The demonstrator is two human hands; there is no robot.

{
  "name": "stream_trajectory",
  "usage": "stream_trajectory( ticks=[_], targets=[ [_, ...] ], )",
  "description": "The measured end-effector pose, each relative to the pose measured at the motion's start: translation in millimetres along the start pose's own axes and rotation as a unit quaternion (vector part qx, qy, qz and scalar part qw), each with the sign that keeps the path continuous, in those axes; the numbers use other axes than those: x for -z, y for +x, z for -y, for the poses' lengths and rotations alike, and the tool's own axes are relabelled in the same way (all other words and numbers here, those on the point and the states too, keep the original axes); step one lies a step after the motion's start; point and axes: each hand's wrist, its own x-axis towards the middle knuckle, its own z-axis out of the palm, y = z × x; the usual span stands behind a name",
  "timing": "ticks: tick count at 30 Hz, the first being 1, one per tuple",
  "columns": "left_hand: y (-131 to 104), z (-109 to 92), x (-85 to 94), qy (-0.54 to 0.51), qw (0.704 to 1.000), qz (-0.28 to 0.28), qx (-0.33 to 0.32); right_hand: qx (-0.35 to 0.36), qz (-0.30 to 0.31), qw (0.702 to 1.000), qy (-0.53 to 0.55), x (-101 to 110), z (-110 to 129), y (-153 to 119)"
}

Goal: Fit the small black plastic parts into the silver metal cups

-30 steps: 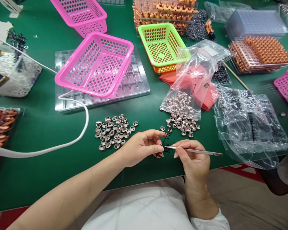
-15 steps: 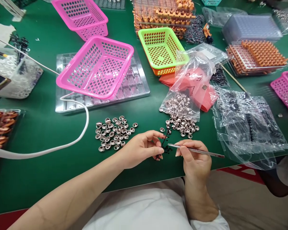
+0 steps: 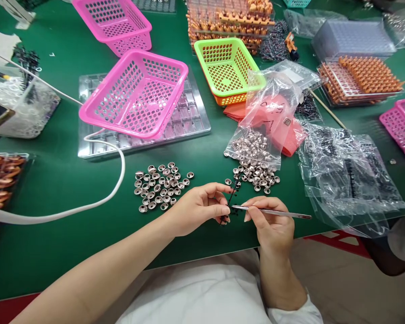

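Observation:
My left hand [image 3: 202, 208] pinches a thin black plastic sprue [image 3: 234, 191] with small parts along its stem. A pair of metal tweezers [image 3: 276, 212] lies between the fingers of my right hand [image 3: 275, 225], pointing left. Their tips are close to the sprue beside my left thumb; whether they grip a part is too small to tell. Small black pieces show on the table under the tips. Left of the hands are many silver metal cups [image 3: 158, 191], spread loosely. Beyond my right hand more such cups [image 3: 256, 173] spill from a clear plastic bag [image 3: 270, 117].
A pink basket [image 3: 175, 105] rests on a clear tray [image 3: 199, 117], with a white cable [image 3: 119, 180] curving in front. A green basket [image 3: 202, 54] stands farther back. Plastic bags with black parts [image 3: 347, 180] lie at right, near orange parts on trays [image 3: 367, 78].
My right hand has shifted slightly left, bringing the tweezer tips closer to the sprue and my left thumb. My left hand stays nearly in place.

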Motion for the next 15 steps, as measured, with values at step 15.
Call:
stream_trajectory(
  ticks=[15],
  targets=[
    [-0.4, 0.5, 0.6, 0.002, 1.0, 0.001, 0.005, -0.005, -0.001, 1.0, -0.009, -0.7, 1.3, -0.8]
  ],
)
